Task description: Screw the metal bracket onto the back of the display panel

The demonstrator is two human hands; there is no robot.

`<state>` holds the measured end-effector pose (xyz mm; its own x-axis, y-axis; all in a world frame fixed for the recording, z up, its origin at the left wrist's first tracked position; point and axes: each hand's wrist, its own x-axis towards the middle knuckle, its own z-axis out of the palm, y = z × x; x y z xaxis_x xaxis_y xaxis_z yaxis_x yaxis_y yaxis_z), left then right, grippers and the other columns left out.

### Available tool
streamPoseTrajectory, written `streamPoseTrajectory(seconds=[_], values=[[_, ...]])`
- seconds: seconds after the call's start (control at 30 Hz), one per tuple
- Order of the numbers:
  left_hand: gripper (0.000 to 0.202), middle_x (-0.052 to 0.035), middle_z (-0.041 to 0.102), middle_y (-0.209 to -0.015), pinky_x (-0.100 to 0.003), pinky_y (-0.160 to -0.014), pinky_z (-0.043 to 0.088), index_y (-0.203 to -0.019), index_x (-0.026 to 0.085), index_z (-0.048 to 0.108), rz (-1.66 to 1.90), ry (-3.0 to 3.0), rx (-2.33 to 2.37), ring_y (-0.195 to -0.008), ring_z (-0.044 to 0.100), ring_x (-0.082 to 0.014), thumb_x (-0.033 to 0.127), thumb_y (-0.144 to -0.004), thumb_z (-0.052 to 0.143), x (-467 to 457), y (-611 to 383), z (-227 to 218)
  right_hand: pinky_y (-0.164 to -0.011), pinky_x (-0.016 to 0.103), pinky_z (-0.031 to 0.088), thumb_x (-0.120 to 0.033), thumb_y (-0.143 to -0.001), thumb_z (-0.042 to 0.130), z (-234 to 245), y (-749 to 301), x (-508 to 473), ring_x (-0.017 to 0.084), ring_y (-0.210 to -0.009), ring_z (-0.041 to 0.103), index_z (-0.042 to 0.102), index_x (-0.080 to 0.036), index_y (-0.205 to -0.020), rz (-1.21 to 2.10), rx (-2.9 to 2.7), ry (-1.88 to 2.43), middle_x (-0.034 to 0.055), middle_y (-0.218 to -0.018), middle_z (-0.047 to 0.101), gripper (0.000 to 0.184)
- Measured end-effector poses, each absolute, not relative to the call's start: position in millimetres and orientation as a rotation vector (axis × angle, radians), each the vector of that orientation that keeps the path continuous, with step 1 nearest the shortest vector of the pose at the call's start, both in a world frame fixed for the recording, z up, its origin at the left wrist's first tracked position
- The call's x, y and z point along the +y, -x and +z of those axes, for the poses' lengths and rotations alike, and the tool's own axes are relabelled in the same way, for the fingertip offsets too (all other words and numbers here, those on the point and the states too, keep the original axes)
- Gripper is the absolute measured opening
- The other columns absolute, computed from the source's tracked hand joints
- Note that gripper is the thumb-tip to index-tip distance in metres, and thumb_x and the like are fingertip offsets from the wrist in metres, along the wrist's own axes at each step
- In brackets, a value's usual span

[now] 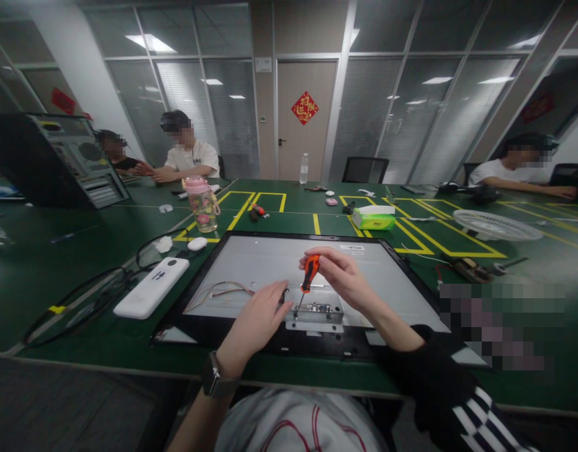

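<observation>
A flat screen panel with a black frame lies on the table before me, its grey back facing up. My right hand grips the orange and black handle of a screwdriver. The screwdriver's shaft slants down, its tip at the left end of a metal bracket with a circuit board near the panel's front edge. My left hand rests on the panel left of the bracket. Its finger and thumb close around a small dark thing, too small to name. Thin wires lie beyond that hand.
Left of the panel are a white power bank, black cables and a pink-lidded bottle. A tissue pack, a round white grille and a computer case stand farther off. Several people sit across the table.
</observation>
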<state>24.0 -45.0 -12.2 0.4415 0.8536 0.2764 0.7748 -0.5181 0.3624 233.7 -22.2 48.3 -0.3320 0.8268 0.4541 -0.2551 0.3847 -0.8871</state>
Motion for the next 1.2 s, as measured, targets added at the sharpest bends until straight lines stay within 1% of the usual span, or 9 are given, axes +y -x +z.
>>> streamPoseTrajectory(seconds=[0.17,0.27,0.4,0.53,0.67,0.83,1.03,1.13,1.2], values=[[0.043,-0.0125,0.057,-0.138,-0.043,-0.109,0.039,-0.136,0.015,0.049,0.673,-2.509,1.424,-0.127,0.053,-0.0248,0.039,-0.102,0.038,-44.1,-23.2,-15.3,-0.08,0.032,0.052,-0.039,-0.08,0.074,52.3,-234.9,-22.5,0.017,-0.087,0.064,0.075,-0.025,-0.083,1.185,-1.522,0.491,0.003,-0.094,0.066,0.014],[0.043,-0.0128,0.056,-0.138,-0.043,-0.11,0.039,-0.136,0.015,0.049,0.67,-2.511,1.422,-0.128,0.052,-0.0251,0.038,-0.102,0.039,-44.3,-23.4,-15.0,-0.08,0.033,0.052,-0.039,-0.083,0.07,52.5,-232.5,-23.6,0.017,-0.086,0.064,0.074,-0.026,-0.091,1.288,-1.461,0.479,0.003,-0.09,0.069,0.015],[0.043,-0.0138,0.055,-0.139,-0.043,-0.11,0.038,-0.136,0.012,0.049,0.657,-2.508,1.431,-0.128,0.051,-0.0253,0.037,-0.102,0.04,-44.3,-23.6,-14.2,-0.09,0.035,0.05,-0.042,-0.084,0.07,50.2,-229.1,-23.7,0.018,-0.095,0.064,0.075,-0.026,-0.093,1.307,-1.445,0.458,0.0039,-0.1,0.068,0.019],[0.042,-0.0136,0.056,-0.138,-0.043,-0.109,0.039,-0.135,0.013,0.049,0.657,-2.507,1.421,-0.127,0.052,-0.0256,0.036,-0.101,0.041,-44.6,-23.7,-13.2,-0.083,0.031,0.052,-0.038,-0.079,0.075,48.1,-227.6,-23.9,0.015,-0.087,0.064,0.076,-0.028,-0.09,1.291,-1.484,0.449,0.0013,-0.095,0.067,0.015],[0.04,-0.0127,0.057,-0.137,-0.042,-0.109,0.04,-0.135,0.016,0.049,0.663,-2.495,1.42,-0.127,0.053,-0.025,0.035,-0.101,0.04,-45.0,-24.2,-11.8,-0.081,0.033,0.053,-0.04,-0.089,0.063,51.2,-227.1,-27.3,0.017,-0.091,0.066,0.071,-0.028,-0.106,1.33,-1.535,0.453,0.0043,-0.097,0.071,0.022],[0.04,-0.0127,0.057,-0.137,-0.042,-0.109,0.039,-0.135,0.016,0.049,0.662,-2.482,1.435,-0.127,0.052,-0.0246,0.037,-0.102,0.04,-44.1,-23.5,-13.9,-0.088,0.038,0.052,-0.037,-0.093,0.057,54.4,-227.2,-28.7,0.02,-0.099,0.066,0.066,-0.026,-0.118,1.179,-1.642,0.51,0.0069,-0.103,0.071,0.029],[0.042,-0.0121,0.056,-0.139,-0.043,-0.11,0.038,-0.136,0.017,0.048,0.666,-2.491,1.42,-0.128,0.051,-0.0246,0.039,-0.102,0.038,-45.3,-22.9,-13.1,-0.088,0.036,0.05,-0.035,-0.085,0.068,54.5,-228.2,-29.2,0.019,-0.091,0.061,0.074,-0.026,-0.101,0.801,-1.675,0.629,0.005,-0.096,0.063,0.019],[0.041,-0.0121,0.056,-0.139,-0.043,-0.11,0.038,-0.136,0.017,0.049,0.643,-2.489,1.438,-0.128,0.051,-0.0251,0.038,-0.102,0.038,-46.2,-23.4,-11.1,-0.091,0.04,0.049,-0.038,-0.093,0.056,56.3,-229.1,-32.1,0.02,-0.094,0.063,0.07,-0.026,-0.115,0.865,-1.713,0.64,0.0066,-0.098,0.066,0.028],[0.041,-0.0126,0.055,-0.139,-0.043,-0.11,0.038,-0.136,0.016,0.049,0.63,-2.49,1.438,-0.128,0.051,-0.0251,0.037,-0.102,0.039,-46.4,-23.7,-10.7,-0.09,0.04,0.05,-0.038,-0.093,0.056,56.8,-228.8,-33.0,0.02,-0.093,0.065,0.069,-0.027,-0.116,0.944,-1.692,0.626,0.0062,-0.097,0.067,0.029]])
